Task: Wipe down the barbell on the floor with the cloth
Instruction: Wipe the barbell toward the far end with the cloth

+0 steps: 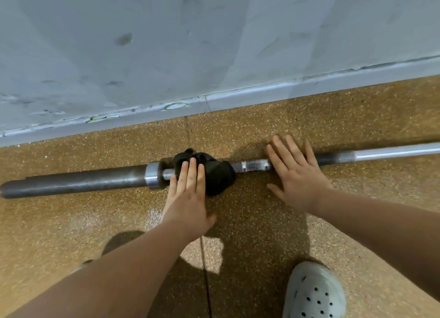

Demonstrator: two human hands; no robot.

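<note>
A scuffed grey wall (166,44) fills the view from 9 o'clock through 12 to 2 o'clock. A pale skirting strip (262,91) runs along its foot. Below it lies a speckled brown floor (71,222), which takes up the lower half.

On this floor, near the wall, the barbell (83,181) lies flat. Its thick dark sleeve points to 9 o'clock and its thin shaft runs off the edge at 3 o'clock. A shiny collar (152,175) marks where the sleeve meets the shaft.

Our two bare arms reach in from 6 and 4 o'clock. Our right hand (295,175) lies palm down over the shaft with its fingers straight and spread, gripping nothing. Our left hand (188,198) is flat as well, its straight fingers resting on the black cloth (216,175).

The cloth is bunched around the shaft at the centre. It sits just to the 3 o'clock side of the collar and to the 9 o'clock side of our right hand. A stretch of knurled shaft shows between the cloth and that hand.

At 5 o'clock a pale perforated clog (314,294) stands on the floor.
</note>
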